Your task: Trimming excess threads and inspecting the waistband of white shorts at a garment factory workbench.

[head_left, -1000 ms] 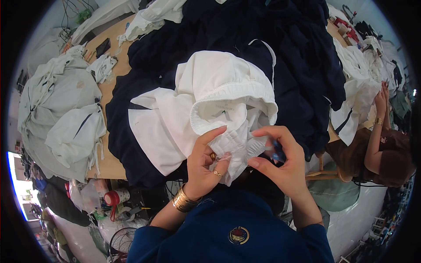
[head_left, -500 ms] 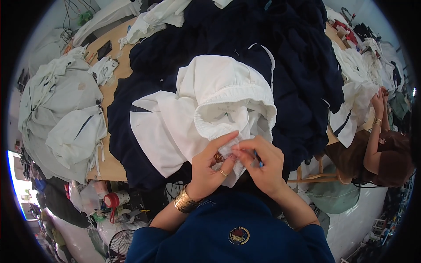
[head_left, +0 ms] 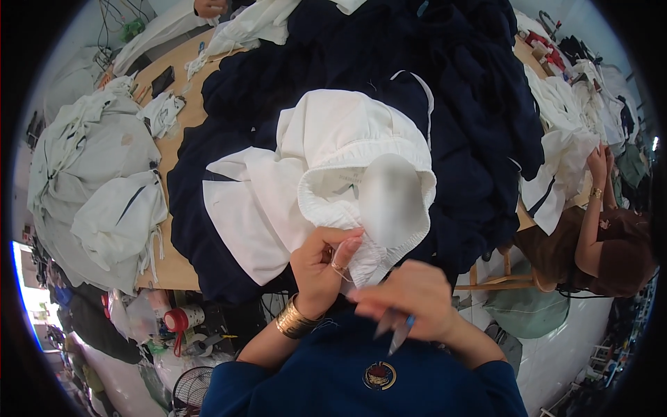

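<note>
White shorts (head_left: 340,121) with a gathered elastic waistband lie on a dark navy pile of cloth, the waist opening facing me. My left hand (head_left: 316,272) is closed, pinching the near edge of the waistband between thumb and fingers. Just right of it, my right hand (head_left: 411,295) is smeared by motion but closed around small thread snips (head_left: 394,332), whose blades point down toward me. Whether its fingertips also hold a thread cannot be made out. A smooth, blurred grey-white oval patch (head_left: 393,198) covers part of the waist opening.
The navy cloth pile (head_left: 479,125) covers most of the wooden table (head_left: 182,236). Pale garments (head_left: 94,187) are heaped at left, beside a dark phone (head_left: 162,81). At right a co-worker (head_left: 590,243) handles white garments (head_left: 563,153). A red-lidded flask (head_left: 184,317) stands lower left.
My right hand has moved down and away from the waistband, and the snip blades now show. The left hand has shifted slightly down and left. Another person's hand has appeared at the top left.
</note>
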Demonstrator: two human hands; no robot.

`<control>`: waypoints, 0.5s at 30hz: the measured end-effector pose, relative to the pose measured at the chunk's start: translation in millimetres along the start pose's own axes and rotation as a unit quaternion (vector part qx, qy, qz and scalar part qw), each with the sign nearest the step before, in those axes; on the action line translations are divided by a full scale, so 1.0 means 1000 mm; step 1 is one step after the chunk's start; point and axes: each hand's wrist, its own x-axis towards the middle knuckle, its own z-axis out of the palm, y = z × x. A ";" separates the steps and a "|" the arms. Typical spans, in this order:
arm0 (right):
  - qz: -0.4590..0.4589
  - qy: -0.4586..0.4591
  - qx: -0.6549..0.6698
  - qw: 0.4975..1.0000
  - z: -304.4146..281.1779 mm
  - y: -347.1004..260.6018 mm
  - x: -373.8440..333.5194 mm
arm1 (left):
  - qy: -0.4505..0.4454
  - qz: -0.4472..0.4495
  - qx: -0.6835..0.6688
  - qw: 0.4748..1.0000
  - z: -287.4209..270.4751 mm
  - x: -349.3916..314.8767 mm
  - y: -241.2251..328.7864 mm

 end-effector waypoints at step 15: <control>0.138 0.110 -0.110 0.978 0.001 0.013 0.000 | -0.092 -0.042 -0.120 0.988 -0.001 0.001 -0.002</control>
